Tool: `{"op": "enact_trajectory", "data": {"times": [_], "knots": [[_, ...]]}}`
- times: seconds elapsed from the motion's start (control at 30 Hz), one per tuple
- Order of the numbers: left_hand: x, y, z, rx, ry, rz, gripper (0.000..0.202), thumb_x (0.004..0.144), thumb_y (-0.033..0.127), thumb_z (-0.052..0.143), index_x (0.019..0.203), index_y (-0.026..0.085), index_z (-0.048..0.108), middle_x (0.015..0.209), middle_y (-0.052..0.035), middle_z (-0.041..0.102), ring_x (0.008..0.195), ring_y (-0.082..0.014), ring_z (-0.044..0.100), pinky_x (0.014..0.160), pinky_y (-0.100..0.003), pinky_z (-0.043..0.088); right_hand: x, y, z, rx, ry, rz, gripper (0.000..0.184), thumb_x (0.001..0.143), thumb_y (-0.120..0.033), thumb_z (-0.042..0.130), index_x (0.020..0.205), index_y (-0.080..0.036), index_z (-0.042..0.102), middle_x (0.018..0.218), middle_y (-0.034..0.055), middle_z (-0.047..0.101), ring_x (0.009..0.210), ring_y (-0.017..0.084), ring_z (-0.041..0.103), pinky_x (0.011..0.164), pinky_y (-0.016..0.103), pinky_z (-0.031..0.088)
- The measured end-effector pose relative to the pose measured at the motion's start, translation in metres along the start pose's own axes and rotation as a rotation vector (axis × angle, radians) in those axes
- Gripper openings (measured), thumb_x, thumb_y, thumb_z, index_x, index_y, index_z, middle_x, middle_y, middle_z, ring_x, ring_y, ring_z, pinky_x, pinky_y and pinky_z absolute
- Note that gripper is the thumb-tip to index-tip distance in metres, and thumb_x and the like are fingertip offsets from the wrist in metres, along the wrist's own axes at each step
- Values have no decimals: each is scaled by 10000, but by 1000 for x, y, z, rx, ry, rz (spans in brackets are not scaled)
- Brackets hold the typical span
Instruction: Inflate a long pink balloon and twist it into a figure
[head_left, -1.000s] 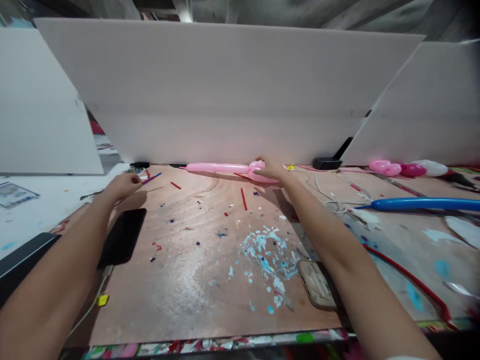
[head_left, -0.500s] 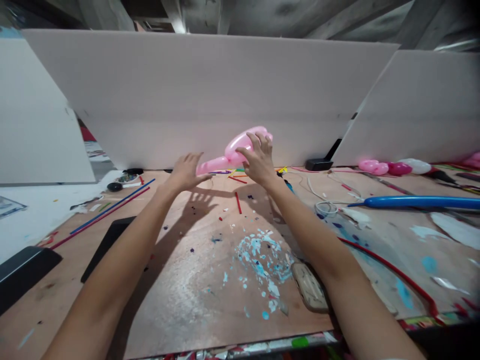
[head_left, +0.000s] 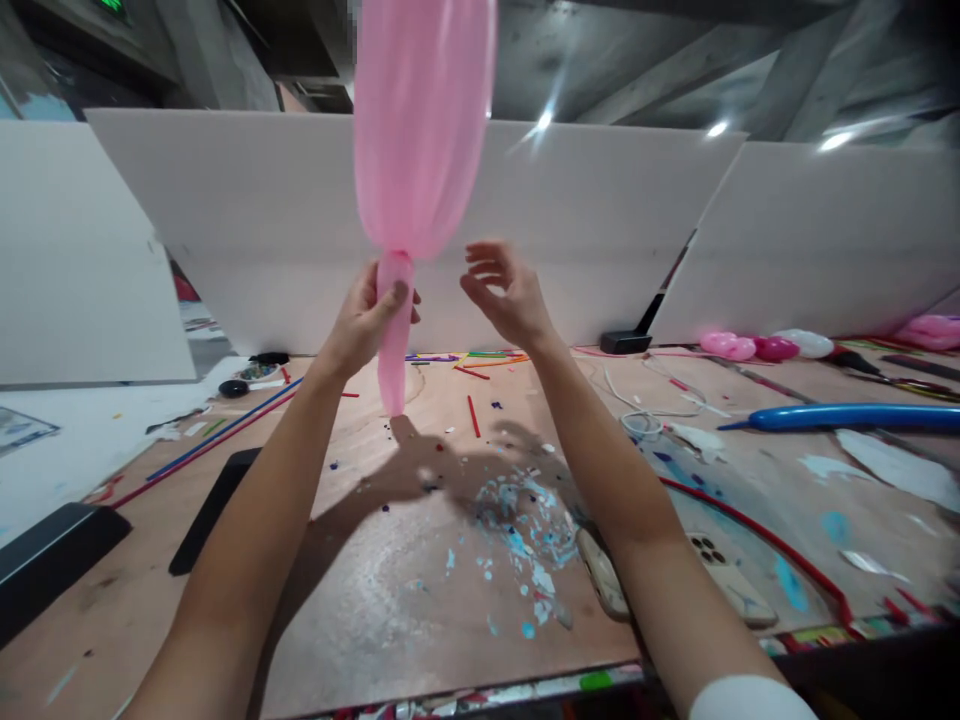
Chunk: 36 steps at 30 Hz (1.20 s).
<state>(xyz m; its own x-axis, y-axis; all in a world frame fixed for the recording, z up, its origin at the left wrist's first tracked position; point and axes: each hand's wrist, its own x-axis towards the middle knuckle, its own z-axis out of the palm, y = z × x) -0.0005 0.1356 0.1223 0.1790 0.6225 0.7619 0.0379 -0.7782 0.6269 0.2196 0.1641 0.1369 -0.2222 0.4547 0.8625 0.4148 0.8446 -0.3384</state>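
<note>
A: The long balloon (head_left: 420,130) in the left hand (head_left: 365,318) is pale translucent pink, a shade denser in its narrow lower part

B: And the board (head_left: 390,580) below is light brown wood, speckled with sky-blue and white paint flecks (head_left: 525,540)

A: The panels (head_left: 600,230) behind are plain white. To the right a bright blue balloon (head_left: 847,416) lies, and past it a cluster (head_left: 765,346) of pink, magenta and white

B: A red strip (head_left: 750,530) curves beside a beige phone (head_left: 724,575). On the left, thin red and blue sticks (head_left: 225,432) run together, next to a flat black slab (head_left: 214,510)

A: The sleeve (head_left: 750,697) at the right wrist is white
</note>
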Motion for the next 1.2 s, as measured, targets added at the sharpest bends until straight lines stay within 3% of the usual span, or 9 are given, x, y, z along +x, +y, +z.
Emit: {"op": "enact_trajectory", "data": {"times": [0.13, 0.33, 0.4, 0.5, 0.6, 0.77, 1.03, 1.13, 1.2], "knots": [[-13, 12, 4, 31, -35, -25, 458, 865, 608, 618, 1041, 191, 545, 848, -38, 622, 690, -141, 627, 629, -279, 533, -13, -10, 0, 197, -168, 33, 333, 862, -443, 642, 1100, -213, 612, 1035, 67, 686, 932, 179, 668, 863, 340, 550], [-15, 20, 14, -19, -72, 20, 450, 823, 525, 701, 1141, 228, 583, 999, -65, 649, 837, -181, 644, 742, -313, 546, -26, -43, -3, 270, -450, 29, 652, 799, -478, 737, 1337, -222, 472, 1118, 84, 666, 968, 205, 670, 825, 355, 579], [-15, 23, 17, -11, -103, 29, 468, 814, 509, 715, 1161, 219, 596, 1022, -75, 657, 894, -205, 647, 764, -323, 542, -28, -49, -2, 255, -426, 5, 682, 797, -482, 738, 1354, -216, 447, 1215, 109, 633, 1035, 223, 654, 836, 362, 578], [-17, 26, 20, 38, -147, 33, 433, 808, 536, 714, 1059, 190, 641, 941, -73, 674, 863, -210, 643, 733, -320, 527, -28, -48, 0, 251, -320, 35, 568, 797, -504, 734, 1238, -199, 547, 1247, 123, 618, 1072, 242, 640, 879, 388, 570], [-18, 26, 23, 84, -138, 39, 425, 778, 555, 739, 964, 179, 676, 914, -70, 693, 844, -206, 645, 742, -314, 520, -26, -41, 0, 349, -395, 89, 525, 780, -542, 744, 1155, -200, 610, 1206, 112, 646, 1059, 248, 651, 873, 392, 578], [-19, 27, 27, 100, -84, 70, 425, 807, 548, 713, 990, 165, 711, 956, -88, 722, 907, -225, 666, 801, -332, 528, -25, -33, 1, 514, -489, 84, 550, 764, -535, 766, 1177, -213, 596, 1167, 86, 666, 984, 204, 671, 828, 332, 589], [-23, 27, 33, 203, -56, 100, 256, 822, 324, 705, 1007, 154, 752, 919, -69, 763, 855, -209, 696, 759, -304, 543, -29, -31, 14, 491, -519, 104, 427, 758, -487, 780, 1032, -193, 636, 996, 45, 692, 887, 183, 675, 758, 300, 579], [-24, 29, 35, 213, -42, 74, 308, 754, 285, 769, 1038, 168, 751, 944, -66, 770, 875, -217, 703, 770, -312, 548, -30, -27, 18, 441, -523, 99, 338, 760, -453, 779, 926, -188, 652, 916, 36, 691, 886, 189, 668, 753, 294, 570], [-23, 30, 35, 217, -14, 80, 357, 736, 302, 797, 1063, 168, 742, 970, -78, 768, 900, -221, 700, 791, -322, 543, -31, -24, 21, 439, -526, 98, 344, 754, -425, 788, 964, -188, 655, 931, 40, 697, 880, 187, 672, 739, 286, 567]]}}
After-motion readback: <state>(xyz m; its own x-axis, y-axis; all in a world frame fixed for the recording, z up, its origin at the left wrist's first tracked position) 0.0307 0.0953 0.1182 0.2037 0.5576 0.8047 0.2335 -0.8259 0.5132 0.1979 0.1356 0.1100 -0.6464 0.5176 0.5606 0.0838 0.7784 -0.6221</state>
